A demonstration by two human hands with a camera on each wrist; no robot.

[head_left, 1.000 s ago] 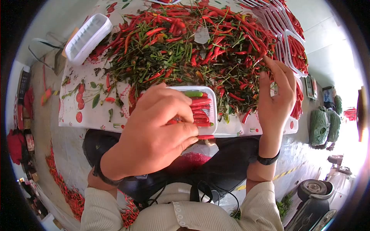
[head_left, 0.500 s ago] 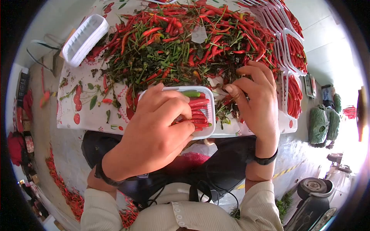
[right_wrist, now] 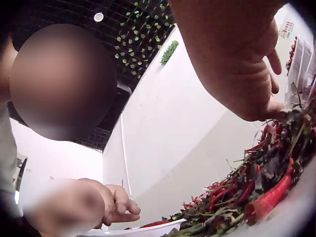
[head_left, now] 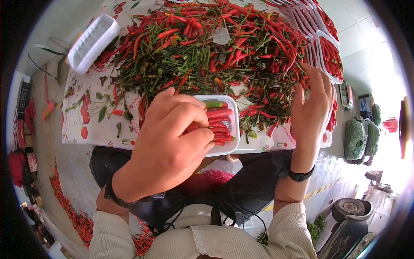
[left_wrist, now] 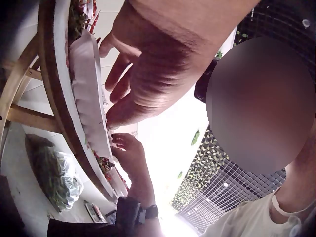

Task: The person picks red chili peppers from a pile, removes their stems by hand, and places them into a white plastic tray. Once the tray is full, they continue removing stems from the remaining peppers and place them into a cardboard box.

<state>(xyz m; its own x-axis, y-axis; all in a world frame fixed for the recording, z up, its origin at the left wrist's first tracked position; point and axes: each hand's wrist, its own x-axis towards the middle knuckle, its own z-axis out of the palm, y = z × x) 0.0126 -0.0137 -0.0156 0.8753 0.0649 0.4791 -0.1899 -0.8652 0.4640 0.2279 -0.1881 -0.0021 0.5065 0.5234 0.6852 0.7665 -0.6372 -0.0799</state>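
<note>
A white plastic tray [head_left: 236, 118] at the table's front edge holds several red chillies [head_left: 221, 113] in a row and a green one [head_left: 213, 104]. My left hand [head_left: 170, 134] bends loosely over the tray's left part, fingertips at the chillies and partly hidden in the head view. From the left wrist, the loosely bent fingers [left_wrist: 120, 79] lie along the side of this tray [left_wrist: 88, 84]. My right hand [head_left: 311, 105] is at the right edge of a big chilli pile [head_left: 189, 56], fingers extended and thumb apart, fingertips right at the stems and leaves.
Filled trays of red chillies [head_left: 330, 56] stand along the table's right side. A stack of white trays [head_left: 92, 43] sits at the back left. Dried leaves and stems mix through the pile. Green bags [head_left: 357, 138] lie on the floor at right.
My right hand came left toward the tray, then moved back right to the pile's edge. The left hand stays over the tray; a red chilli below its thumb no longer shows there.
</note>
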